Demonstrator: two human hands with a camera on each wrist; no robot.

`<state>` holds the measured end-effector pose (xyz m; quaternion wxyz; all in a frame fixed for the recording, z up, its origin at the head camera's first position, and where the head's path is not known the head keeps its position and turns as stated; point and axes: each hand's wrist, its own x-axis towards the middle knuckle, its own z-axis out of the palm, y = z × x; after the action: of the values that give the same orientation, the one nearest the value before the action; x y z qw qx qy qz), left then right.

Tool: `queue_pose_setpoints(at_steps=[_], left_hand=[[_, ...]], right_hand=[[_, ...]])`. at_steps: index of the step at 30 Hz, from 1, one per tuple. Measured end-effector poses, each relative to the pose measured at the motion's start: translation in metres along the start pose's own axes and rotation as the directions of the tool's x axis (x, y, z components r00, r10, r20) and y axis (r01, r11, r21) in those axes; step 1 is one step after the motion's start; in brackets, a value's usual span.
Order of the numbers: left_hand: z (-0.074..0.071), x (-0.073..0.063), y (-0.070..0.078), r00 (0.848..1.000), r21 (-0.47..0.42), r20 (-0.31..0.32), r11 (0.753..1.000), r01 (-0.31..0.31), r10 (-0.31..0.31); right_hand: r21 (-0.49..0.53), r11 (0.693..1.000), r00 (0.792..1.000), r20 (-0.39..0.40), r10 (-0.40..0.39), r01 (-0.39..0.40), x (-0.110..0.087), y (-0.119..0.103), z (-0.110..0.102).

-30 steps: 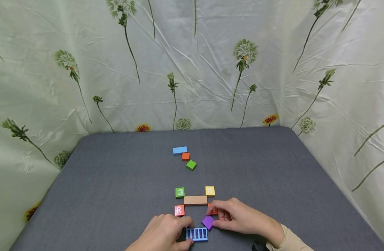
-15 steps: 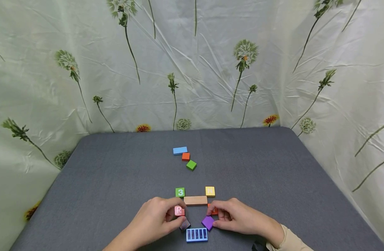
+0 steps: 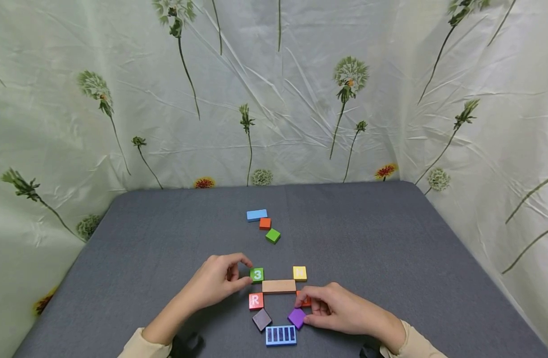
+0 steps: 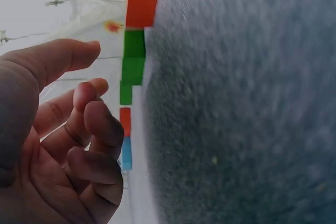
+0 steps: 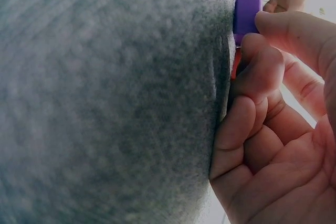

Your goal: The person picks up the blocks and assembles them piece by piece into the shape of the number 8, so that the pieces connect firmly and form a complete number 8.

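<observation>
My left hand (image 3: 218, 279) is just left of the green block marked 3 (image 3: 257, 274). Its thumb and forefinger are apart with nothing between them in the left wrist view. My right hand (image 3: 338, 309) has thumb and forefinger at the edges of a tilted purple block (image 3: 297, 318), and the forefinger partly covers a red block (image 3: 306, 301). In the right wrist view the thumb (image 5: 278, 23) touches the purple block (image 5: 248, 11). A wooden plank block (image 3: 279, 286) lies between the upper squares, with a yellow square block (image 3: 300, 273) at its right end.
On the left side lie a red block marked R (image 3: 256, 301) and a tilted grey block (image 3: 262, 319). A blue block with slots (image 3: 281, 335) is nearest me. Farther back are a light blue block (image 3: 256, 215), a red block (image 3: 265, 223) and a green block (image 3: 273, 235).
My left hand has moved away from the slotted blue block, past the red R block, to the green 3 block, uncovering the grey block. My right hand has stayed at the purple block.
</observation>
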<state>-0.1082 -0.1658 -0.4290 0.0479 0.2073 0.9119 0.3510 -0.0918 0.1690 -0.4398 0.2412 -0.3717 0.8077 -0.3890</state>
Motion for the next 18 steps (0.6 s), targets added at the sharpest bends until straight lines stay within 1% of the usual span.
queue_pose_setpoints(at_steps=[4,9,18], left_hand=[[0.001,0.006,-0.008,0.999,-0.016,0.033,1.000,-0.003,0.003],[0.002,0.010,-0.013,0.998,-0.028,0.064,1.000,0.003,-0.001],[0.005,0.015,-0.015,0.993,-0.015,0.112,0.999,0.043,-0.041]], right_hand=[[-0.002,1.000,1.000,0.001,-0.005,0.005,0.000,0.001,0.000],[-0.001,1.000,1.000,0.004,-0.001,0.001,0.000,0.001,0.000],[0.001,1.000,1.000,0.009,0.009,-0.009,0.000,0.001,0.000]])
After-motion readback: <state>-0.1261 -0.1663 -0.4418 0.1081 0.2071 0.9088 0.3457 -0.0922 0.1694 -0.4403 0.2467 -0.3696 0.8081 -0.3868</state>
